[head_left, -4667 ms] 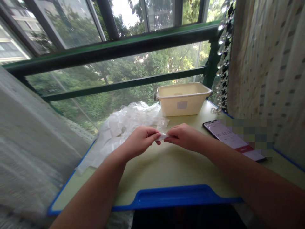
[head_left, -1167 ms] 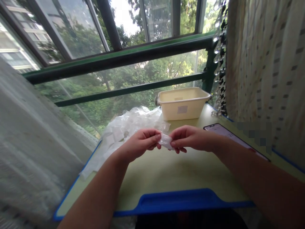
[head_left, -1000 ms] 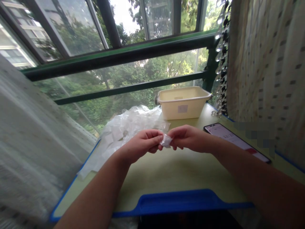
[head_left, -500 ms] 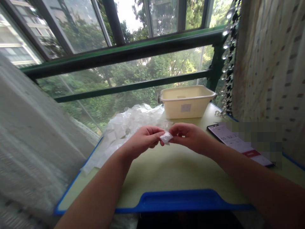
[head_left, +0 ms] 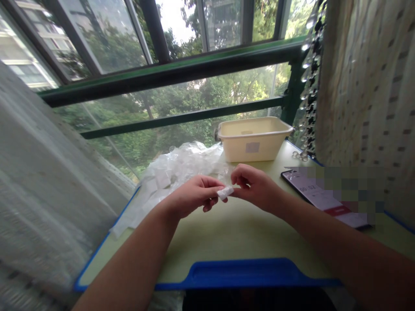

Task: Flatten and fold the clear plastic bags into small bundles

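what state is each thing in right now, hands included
white piece: folded or crumpled small, held up
left hand: pinching the white piece
right hand: parted, thumb by the piece's end
clear plastic: crumpled, heaped
bin: upright, uncovered
phone: face up, screen lit
curtains: hanging at both sides
window: cannot tell if shut

White bundle (head_left: 226, 192), fine detail blurred
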The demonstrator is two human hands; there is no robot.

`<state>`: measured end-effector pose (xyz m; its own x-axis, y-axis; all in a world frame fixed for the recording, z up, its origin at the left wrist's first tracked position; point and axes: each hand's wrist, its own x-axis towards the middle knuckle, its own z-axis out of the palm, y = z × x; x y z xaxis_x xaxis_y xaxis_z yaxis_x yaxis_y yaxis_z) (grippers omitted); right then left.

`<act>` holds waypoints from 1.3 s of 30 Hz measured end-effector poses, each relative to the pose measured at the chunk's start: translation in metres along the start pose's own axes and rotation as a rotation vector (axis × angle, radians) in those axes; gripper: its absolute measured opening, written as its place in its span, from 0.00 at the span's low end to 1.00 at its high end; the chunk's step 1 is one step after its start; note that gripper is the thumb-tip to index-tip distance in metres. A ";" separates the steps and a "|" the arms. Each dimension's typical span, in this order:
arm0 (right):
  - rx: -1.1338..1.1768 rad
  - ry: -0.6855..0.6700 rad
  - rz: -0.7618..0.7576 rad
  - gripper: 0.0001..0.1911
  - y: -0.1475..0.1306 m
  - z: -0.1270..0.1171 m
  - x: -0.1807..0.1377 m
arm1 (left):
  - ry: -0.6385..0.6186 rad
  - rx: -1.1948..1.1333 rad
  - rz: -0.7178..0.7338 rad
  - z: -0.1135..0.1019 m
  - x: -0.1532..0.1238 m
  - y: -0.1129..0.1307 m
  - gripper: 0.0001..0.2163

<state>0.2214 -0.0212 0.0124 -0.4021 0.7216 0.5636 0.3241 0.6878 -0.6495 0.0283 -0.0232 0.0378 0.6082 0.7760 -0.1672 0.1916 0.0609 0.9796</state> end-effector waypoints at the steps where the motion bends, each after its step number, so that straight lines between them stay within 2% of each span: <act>1: 0.006 -0.016 0.027 0.10 0.001 0.000 0.000 | 0.037 0.003 0.002 0.000 0.001 -0.001 0.12; 4: 0.126 -0.089 0.195 0.09 0.002 -0.002 0.000 | 0.167 0.051 0.063 0.001 0.006 -0.005 0.13; 8: 0.466 -0.232 0.463 0.12 -0.002 -0.005 0.002 | 0.415 0.306 0.266 0.006 0.008 -0.007 0.12; 10: 0.557 -0.264 0.488 0.15 -0.005 -0.004 0.003 | 0.521 0.470 0.372 0.010 0.007 -0.007 0.11; 12: 0.576 -0.250 0.480 0.17 -0.007 -0.002 0.004 | 0.558 0.577 0.444 0.014 0.006 -0.006 0.11; 16: 0.583 -0.241 0.498 0.16 -0.006 -0.002 0.004 | 0.535 0.599 0.434 0.016 0.005 -0.006 0.11; 22: 0.530 -0.303 0.484 0.14 -0.002 -0.010 0.005 | 0.384 0.311 0.249 0.011 0.004 -0.006 0.11; 26: 0.464 -0.330 0.468 0.13 -0.006 -0.014 0.006 | 0.303 0.171 0.178 0.010 0.006 -0.006 0.11; 35: 0.406 -0.331 0.510 0.11 -0.008 -0.017 0.007 | 0.216 0.077 0.071 0.009 0.004 -0.001 0.13; 39: 0.424 -0.337 0.522 0.09 -0.007 -0.017 0.007 | 0.243 0.087 0.050 0.008 0.003 -0.001 0.10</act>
<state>0.2312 -0.0200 0.0299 -0.5488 0.8358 -0.0140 0.2143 0.1245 -0.9688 0.0361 -0.0257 0.0352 0.4179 0.9052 -0.0771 0.2384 -0.0273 0.9708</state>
